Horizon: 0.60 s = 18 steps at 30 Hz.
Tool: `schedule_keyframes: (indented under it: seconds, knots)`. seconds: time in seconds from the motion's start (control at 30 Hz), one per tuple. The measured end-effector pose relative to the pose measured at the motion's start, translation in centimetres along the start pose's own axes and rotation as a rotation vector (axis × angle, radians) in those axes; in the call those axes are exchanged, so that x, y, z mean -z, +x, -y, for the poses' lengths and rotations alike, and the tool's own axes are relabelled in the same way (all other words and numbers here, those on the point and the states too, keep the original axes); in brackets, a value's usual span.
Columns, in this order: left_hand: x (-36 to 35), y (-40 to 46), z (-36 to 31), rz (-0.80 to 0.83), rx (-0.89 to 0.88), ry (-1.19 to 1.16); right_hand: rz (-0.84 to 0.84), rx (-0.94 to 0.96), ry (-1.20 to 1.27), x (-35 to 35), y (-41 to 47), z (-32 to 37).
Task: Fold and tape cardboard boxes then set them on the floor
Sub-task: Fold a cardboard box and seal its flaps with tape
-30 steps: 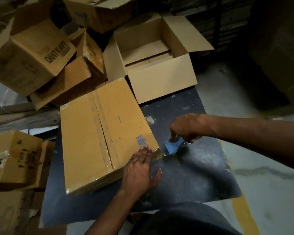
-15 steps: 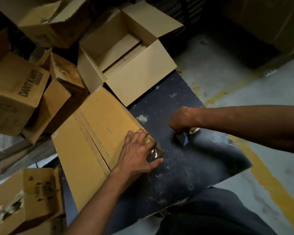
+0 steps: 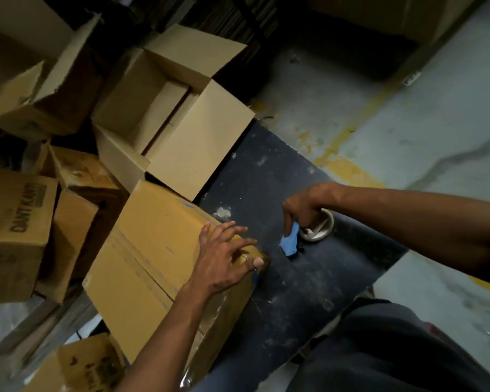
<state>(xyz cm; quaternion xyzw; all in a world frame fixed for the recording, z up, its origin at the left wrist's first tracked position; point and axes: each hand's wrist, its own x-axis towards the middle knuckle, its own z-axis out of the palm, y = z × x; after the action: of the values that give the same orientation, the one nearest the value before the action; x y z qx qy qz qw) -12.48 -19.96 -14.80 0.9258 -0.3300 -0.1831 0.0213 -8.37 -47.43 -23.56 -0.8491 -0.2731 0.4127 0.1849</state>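
My left hand (image 3: 227, 258) spreads open on the taped box (image 3: 159, 267) to steady it (seam sealed, I judge), while my right hand (image 3: 301, 210) grips the tape dispenser (image 3: 309, 234) parked right of it.

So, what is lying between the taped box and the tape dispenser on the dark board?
Nothing: in the head view, only bare, scuffed dark board separates the taped box from the blue tape dispenser held by the right hand.

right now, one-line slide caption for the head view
Left hand presses the taped box; right hand holds the tape dispenser.
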Motion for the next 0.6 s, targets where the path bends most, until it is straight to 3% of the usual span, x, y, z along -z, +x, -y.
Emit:
schedule_keyframes:
  seconds: [0.3,0.37,0.47,0.53,0.6]
  knots:
    - [-0.1,0.4,0.8,0.175,-0.019,0.093,-0.217,-0.180,-0.098,-0.2,-0.3,1.0]
    - [-0.1,0.4,1.5,0.088,-0.011,0.035,-0.268,-0.238,-0.172,-1.1,-1.0,1.9]
    - [-1.2,-0.4,3.2,-0.072,-0.046,-0.018,-0.500,-0.255,-0.216,-3.5,-2.0,3.7]
    - [-2.2,-0.7,4.0,-0.110,-0.086,-0.027,-0.651,-0.177,-0.037,-5.5,-2.6,5.8]
    - [-2.8,-0.6,4.3,-0.138,-0.121,-0.017,-0.746,-0.085,0.350,-8.0,-2.8,8.8]
